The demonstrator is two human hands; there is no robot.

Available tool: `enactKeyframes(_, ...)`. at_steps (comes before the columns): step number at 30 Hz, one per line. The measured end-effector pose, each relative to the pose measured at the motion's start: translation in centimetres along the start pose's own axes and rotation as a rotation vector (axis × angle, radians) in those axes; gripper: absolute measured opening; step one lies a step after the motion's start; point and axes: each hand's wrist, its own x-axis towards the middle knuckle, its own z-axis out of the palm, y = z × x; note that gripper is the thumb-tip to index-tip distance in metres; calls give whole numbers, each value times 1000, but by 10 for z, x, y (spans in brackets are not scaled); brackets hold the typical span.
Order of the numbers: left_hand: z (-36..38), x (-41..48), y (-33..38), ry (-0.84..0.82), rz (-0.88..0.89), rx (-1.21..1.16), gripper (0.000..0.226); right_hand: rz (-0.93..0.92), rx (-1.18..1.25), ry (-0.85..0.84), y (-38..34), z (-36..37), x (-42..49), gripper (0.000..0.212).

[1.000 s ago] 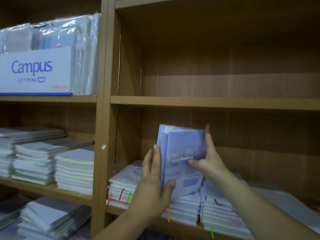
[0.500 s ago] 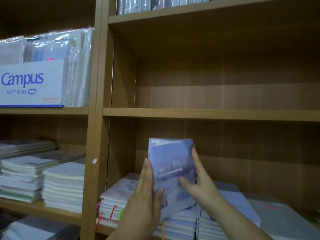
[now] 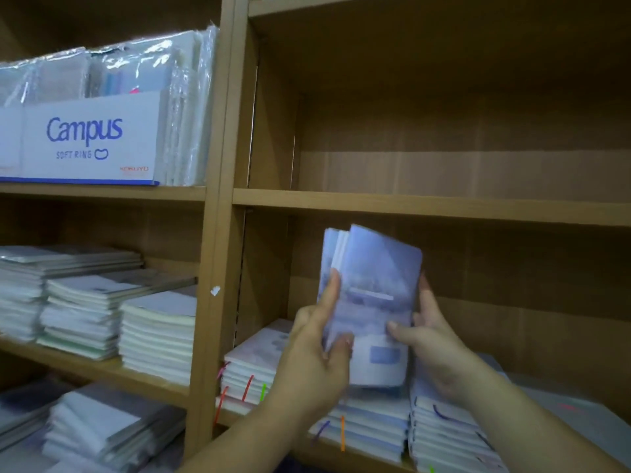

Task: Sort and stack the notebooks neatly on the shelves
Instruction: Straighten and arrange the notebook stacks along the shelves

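Notebooks (image 3: 372,302), upright, are gripped by the left hand (image 3: 317,363) at nine o'clock, right hand (image 3: 433,339) at three (edges fanned); inner ones may slip.

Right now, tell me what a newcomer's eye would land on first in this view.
First, the bundle of blue notebooks held upright in the middle of the view, gripped by the left hand at one edge and the right hand at the other. Next, the white box printed "Campus" on the upper left shelf. Then the flat stacks of notebooks just below the hands.
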Motion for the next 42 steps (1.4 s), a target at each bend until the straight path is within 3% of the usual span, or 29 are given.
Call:
enactKeyframes(3,-18,1,16,33,-120,-258,83,-35,-3,-19,-10,8,-7,93)
enactKeyframes(8,-50,-8,33,18,-395,-445,73,56,-30,50,-22,29,-36,94)
enactKeyframes(10,-59,-13,35,50,-518,-508,60,123,-53,92,-25,43,-46,77)
enactKeyframes(14,-78,-2,30,104,-685,-463,33,209,-13,83,-31,73,-44,20)
enactKeyframes(17,-95,13,16,88,-721,-330,26,253,-90,129,-28,94,-26,21)
enactKeyframes(21,-114,20,0,121,-725,-304,26,319,-141,174,-3,113,7,62)
enactKeyframes(23,-121,16,-11,96,-670,-398,33,337,-128,200,6,117,22,55)
enactKeyframes(25,-127,4,-22,-10,-575,-396,55,322,-155,211,9,119,35,30)
enactKeyframes(26,-130,-2,-27,-85,-527,-289,74,307,-176,218,9,120,39,19)
enactKeyframes(28,-130,-10,-36,-170,-425,-32,99,286,-194,240,7,120,42,20)
enactKeyframes(33,-120,-5,-38,-111,-266,-5,82,199,-193,321,1,111,34,48)
enactKeyframes(36,-111,5,-35,-109,-236,130,78,170,-190,344,3,104,34,56)
enactKeyframes(42,-118,2,-48,25,-173,482,76,202,-97,327,28,121,39,33)
